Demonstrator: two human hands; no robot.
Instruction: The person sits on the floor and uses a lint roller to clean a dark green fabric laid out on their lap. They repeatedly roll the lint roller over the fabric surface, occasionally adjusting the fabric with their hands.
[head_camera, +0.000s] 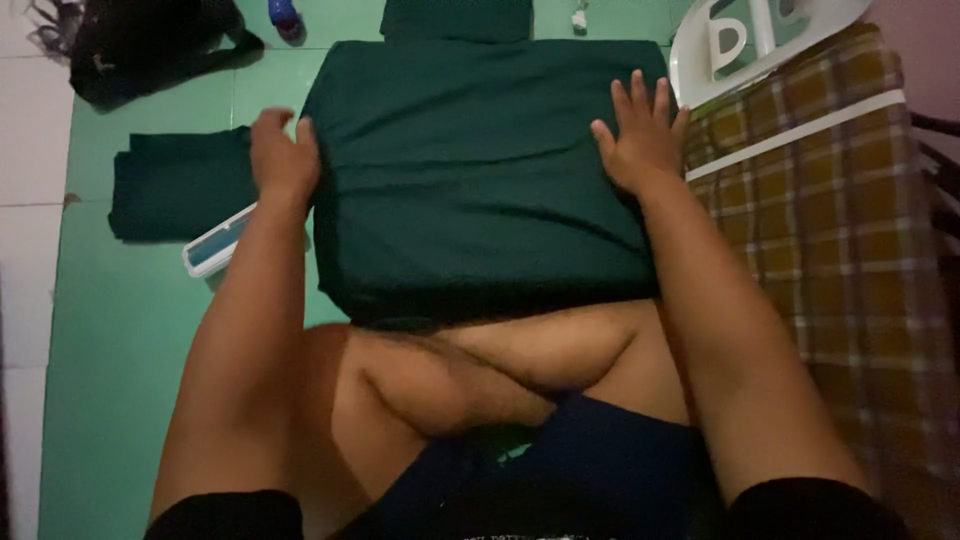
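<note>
Head view shows a person seated cross-legged on a green tiled floor (120, 330), with a folded dark green cloth (480, 180) lying squarely in front of the knees. The left hand (283, 155) curls its fingers over the cloth's left edge, pinching the fabric; the right hand (640, 140) rests flat and spread on the right edge, holding nothing. A smaller folded green piece (180, 185) lies toward the floor's left side, with a white-rimmed flat object (215, 245) just beside it. To square the fold well, both hands should press evenly, keeping edges aligned.
</note>
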